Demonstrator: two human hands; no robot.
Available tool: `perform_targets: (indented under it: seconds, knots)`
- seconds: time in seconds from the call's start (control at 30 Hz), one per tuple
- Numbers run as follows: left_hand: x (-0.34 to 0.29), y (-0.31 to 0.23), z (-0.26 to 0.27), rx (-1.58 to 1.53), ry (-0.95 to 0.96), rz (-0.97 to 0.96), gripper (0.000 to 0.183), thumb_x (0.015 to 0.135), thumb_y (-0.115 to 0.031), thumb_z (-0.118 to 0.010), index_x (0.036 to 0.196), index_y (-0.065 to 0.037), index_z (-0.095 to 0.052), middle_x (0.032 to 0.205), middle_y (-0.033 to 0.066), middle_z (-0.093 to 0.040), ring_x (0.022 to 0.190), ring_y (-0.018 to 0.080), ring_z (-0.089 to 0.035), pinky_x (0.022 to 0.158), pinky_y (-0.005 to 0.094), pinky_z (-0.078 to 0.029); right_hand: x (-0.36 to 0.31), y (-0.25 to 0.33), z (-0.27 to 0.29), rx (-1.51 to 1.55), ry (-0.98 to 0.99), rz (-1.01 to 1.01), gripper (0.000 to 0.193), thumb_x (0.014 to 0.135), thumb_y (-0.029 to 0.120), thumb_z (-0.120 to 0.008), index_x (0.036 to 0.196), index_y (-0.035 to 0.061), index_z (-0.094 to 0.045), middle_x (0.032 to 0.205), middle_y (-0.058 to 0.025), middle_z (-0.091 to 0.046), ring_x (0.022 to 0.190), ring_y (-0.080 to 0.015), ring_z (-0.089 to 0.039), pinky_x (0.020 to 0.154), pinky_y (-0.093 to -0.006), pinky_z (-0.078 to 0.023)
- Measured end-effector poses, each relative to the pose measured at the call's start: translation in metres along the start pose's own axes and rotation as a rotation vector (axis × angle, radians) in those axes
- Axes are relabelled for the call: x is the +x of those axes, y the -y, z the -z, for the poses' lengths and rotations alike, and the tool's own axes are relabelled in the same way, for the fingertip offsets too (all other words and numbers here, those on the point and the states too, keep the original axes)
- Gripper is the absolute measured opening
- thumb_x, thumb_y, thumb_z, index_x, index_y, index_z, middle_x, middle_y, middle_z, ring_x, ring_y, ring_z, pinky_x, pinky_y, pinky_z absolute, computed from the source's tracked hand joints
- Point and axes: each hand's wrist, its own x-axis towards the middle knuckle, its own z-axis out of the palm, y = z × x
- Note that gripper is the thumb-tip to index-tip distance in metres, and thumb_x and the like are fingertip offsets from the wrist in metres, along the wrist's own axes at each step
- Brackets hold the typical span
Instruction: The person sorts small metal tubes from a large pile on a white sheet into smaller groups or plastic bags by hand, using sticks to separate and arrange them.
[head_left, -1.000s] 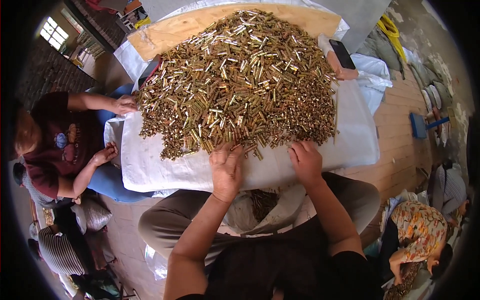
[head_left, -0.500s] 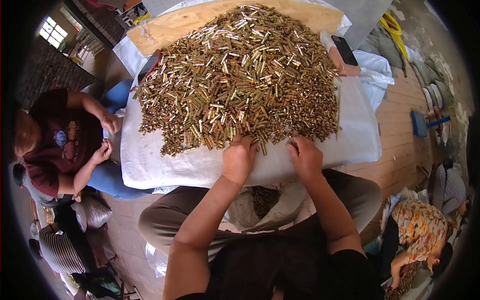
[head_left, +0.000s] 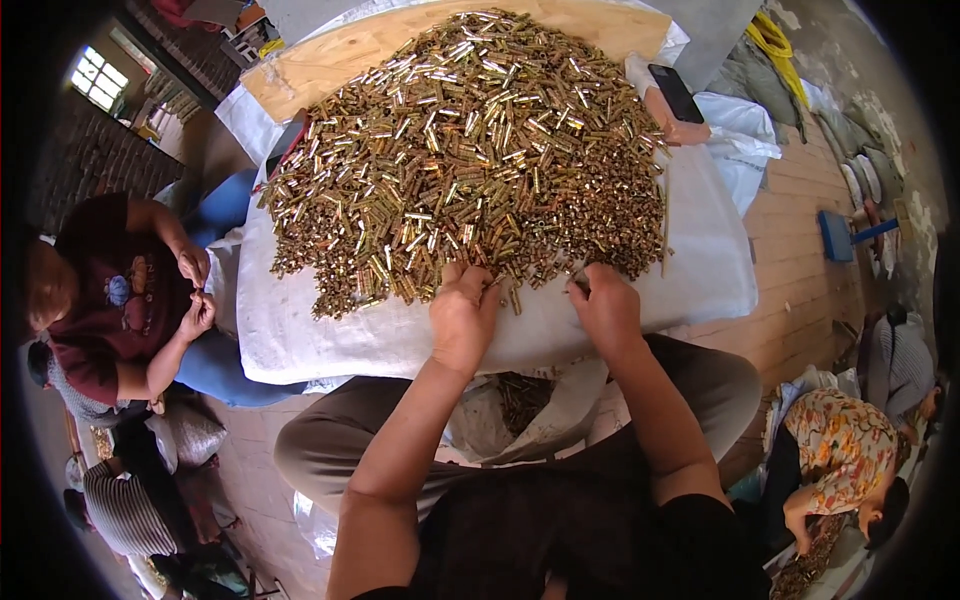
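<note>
A broad heap of brass-coloured metal sleeves [head_left: 470,150] covers most of the white-covered table [head_left: 310,345]. Small nut-like metal pieces [head_left: 610,225] are gathered along its near right edge. My left hand [head_left: 463,318] rests at the heap's near edge, fingers curled in beside the sleeves; whatever is in them is hidden. To its right, my right hand [head_left: 608,310] is closed in a pinch, a small metal piece just showing at the fingertips. Between my knees sits an open pale sack [head_left: 575,410] with dark metal sleeves [head_left: 520,400] inside.
A wooden board [head_left: 330,70] edges the table's far side. A black phone [head_left: 677,93] lies on a reddish block [head_left: 675,125] at the far right. One co-worker [head_left: 130,290] sits close on the left; another in a flowered shirt [head_left: 835,445] bends over at the lower right.
My left hand has shifted slightly left, widening the gap between my hands. The whole view has moved a little. The left co-worker's hands have come together.
</note>
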Motion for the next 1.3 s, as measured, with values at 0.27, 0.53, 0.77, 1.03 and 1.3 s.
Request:
perform_targets:
  seconds: [0.27, 0.53, 0.77, 1.03, 1.3]
  knots:
    - [-0.039, -0.009, 0.016, -0.798, 0.267, 0.424, 0.008, 0.085, 0.000, -0.058, 0.087, -0.001, -0.050, 0.070, 0.0045, -0.059, 0.063, 0.0088, -0.056, 0.061, 0.0227, -0.045, -0.012, 0.020, 0.008, 0.769, 0.029, -0.123, 0.018, 0.079, 0.007, -0.064, 0.094, 0.0000, -0.057, 0.078, -0.0073, -0.061, 0.068, -0.0178, -0.062, 0.056, -0.0321, -0.049]
    - [-0.069, -0.022, 0.024, -0.973, 0.245, 0.397, 0.010, 0.085, 0.002, -0.058, 0.094, 0.000, -0.055, 0.079, 0.0012, -0.060, 0.070, 0.0067, -0.056, 0.065, 0.0203, -0.046, -0.033, 0.053, 0.031, 1.301, 0.486, -0.370, 0.016, 0.086, 0.008, -0.059, 0.096, -0.0038, -0.060, 0.079, -0.0044, -0.061, 0.069, -0.0103, -0.060, 0.051, -0.0218, -0.048]
    - [-0.080, -0.027, 0.026, -0.995, 0.189, 0.383, 0.009, 0.084, 0.003, -0.059, 0.093, -0.001, -0.058, 0.079, -0.0008, -0.060, 0.069, 0.0043, -0.053, 0.063, 0.0189, -0.044, -0.041, 0.063, 0.043, 1.395, 0.477, -0.415, 0.012, 0.087, 0.011, -0.057, 0.090, -0.0006, -0.060, 0.077, -0.0038, -0.061, 0.067, -0.0103, -0.060, 0.052, -0.0220, -0.048]
    - [-0.085, -0.030, 0.025, -0.832, 0.096, 0.295, 0.008, 0.081, 0.003, -0.063, 0.087, -0.002, -0.060, 0.072, -0.0045, -0.056, 0.061, 0.0004, -0.043, 0.053, 0.0170, -0.037, -0.047, 0.059, 0.041, 1.168, 0.585, -0.372, 0.010, 0.085, 0.008, -0.059, 0.088, -0.0017, -0.059, 0.072, -0.0030, -0.061, 0.059, -0.0079, -0.058, 0.049, -0.0211, -0.048]
    - [-0.082, -0.033, 0.034, -1.121, 0.269, 0.511, 0.007, 0.084, -0.005, -0.062, 0.092, -0.005, -0.061, 0.074, -0.0028, -0.058, 0.053, 0.0028, -0.045, 0.047, 0.0173, -0.036, -0.050, 0.060, 0.048, 1.284, 0.409, -0.366, 0.012, 0.088, 0.009, -0.056, 0.092, -0.0015, -0.058, 0.072, -0.0034, -0.060, 0.058, -0.0078, -0.056, 0.050, -0.0211, -0.047]
